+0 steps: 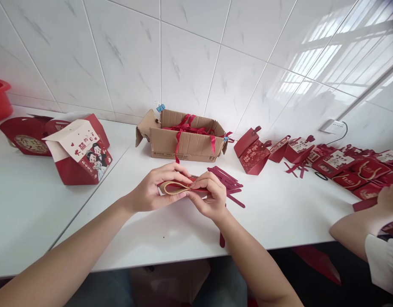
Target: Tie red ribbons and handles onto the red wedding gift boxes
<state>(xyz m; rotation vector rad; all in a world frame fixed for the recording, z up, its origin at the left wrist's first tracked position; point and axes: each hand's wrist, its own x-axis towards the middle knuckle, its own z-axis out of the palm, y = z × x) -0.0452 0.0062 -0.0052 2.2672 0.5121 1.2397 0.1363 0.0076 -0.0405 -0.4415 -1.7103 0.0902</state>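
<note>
Between my two hands is a red paper gift box (pixel 174 187), its tan inner side curving into a loop toward me. My left hand (pixel 161 185) is closed around the box's left side, fingers over the top and thumb below. My right hand (pixel 211 192) pinches the box's edges together near its middle. Much of the box is hidden behind my fingers. Just beyond my right hand lies a pile of dark red strips (pixel 226 181). One more red strip (pixel 222 236) lies at the table's front edge, partly behind my right wrist.
A cardboard box (pixel 183 145) of red ribbons stands against the wall. Folded red gift boxes (pixel 84 153) stand left, and another (pixel 252 151) right. More red boxes (pixel 339 164) crowd the far right, near another person's arm (pixel 359 228). A red bucket (pixel 0 100) is far left.
</note>
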